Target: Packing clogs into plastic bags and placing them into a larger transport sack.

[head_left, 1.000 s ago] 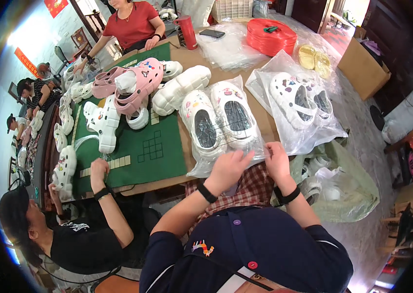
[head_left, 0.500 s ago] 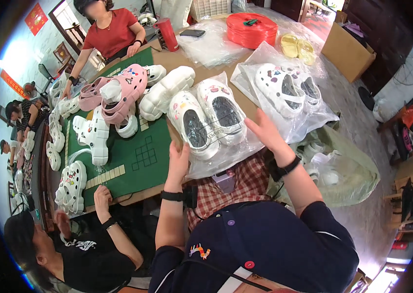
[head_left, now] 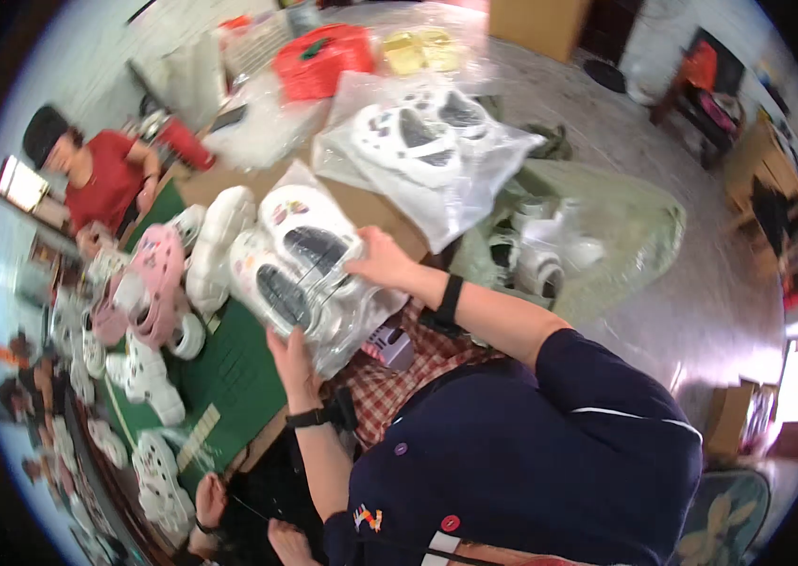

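Observation:
A pair of white clogs (head_left: 300,209) with small charms on the toes sits in a clear plastic bag (head_left: 347,330). My left hand (head_left: 293,363) grips the bag at its lower left side, thumb along the edge. At the right side, beside the heels, my right hand (head_left: 382,260) has hold of the bag too. The bagged pair is over the near edge of the table, soles down and heels toward me. A second bagged pair of white clogs (head_left: 422,141) rests just beyond my right hand.
Pink clogs (head_left: 161,264) and several white ones stand on the green mat (head_left: 238,377) to the left. Red plastic twine (head_left: 323,58) and yellow shoes (head_left: 420,49) lie at the back. An open green sack (head_left: 625,212) holds bagged shoes at right. A co-worker's hand (head_left: 212,500) is at lower left.
My view has swung to the right, so the table things appear further left. Both hands still hold the bagged clogs. The nearby co-worker's hands have come together lower down.

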A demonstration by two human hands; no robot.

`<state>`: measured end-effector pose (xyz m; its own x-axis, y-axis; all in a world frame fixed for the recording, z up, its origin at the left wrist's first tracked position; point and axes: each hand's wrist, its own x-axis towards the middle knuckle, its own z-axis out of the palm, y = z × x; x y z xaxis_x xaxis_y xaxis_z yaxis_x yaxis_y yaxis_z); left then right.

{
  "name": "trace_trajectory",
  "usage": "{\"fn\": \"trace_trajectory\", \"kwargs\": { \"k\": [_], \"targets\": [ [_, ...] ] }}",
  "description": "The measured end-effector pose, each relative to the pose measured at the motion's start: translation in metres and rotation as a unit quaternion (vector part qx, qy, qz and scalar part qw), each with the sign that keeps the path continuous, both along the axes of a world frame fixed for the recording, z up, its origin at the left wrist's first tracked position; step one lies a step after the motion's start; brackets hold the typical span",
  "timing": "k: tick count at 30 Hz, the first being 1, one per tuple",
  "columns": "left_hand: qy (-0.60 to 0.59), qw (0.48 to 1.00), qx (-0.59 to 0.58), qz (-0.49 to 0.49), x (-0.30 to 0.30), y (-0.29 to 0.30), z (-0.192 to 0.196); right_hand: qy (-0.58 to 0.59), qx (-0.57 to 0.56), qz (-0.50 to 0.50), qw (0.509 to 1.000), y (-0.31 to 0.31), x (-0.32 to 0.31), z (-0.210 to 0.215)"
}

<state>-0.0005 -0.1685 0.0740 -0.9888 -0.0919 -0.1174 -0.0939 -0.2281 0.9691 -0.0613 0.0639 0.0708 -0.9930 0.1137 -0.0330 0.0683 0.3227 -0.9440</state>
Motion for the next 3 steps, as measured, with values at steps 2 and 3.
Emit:
{"fn": "trace_trajectory", "kwargs": {
  "k": [2,3],
  "targets": [
    [0.031,0.999,0.013,-0.032,0.003,-0.002,-0.006,-0.007,-0.023,0.027,0.999,0.008,0.018,0.010],
    [0.070,0.990,0.088,-0.088,0.008,0.009,0.003,0.020,-0.033,0.031,0.999,0.012,0.026,0.008]
  ]
}}
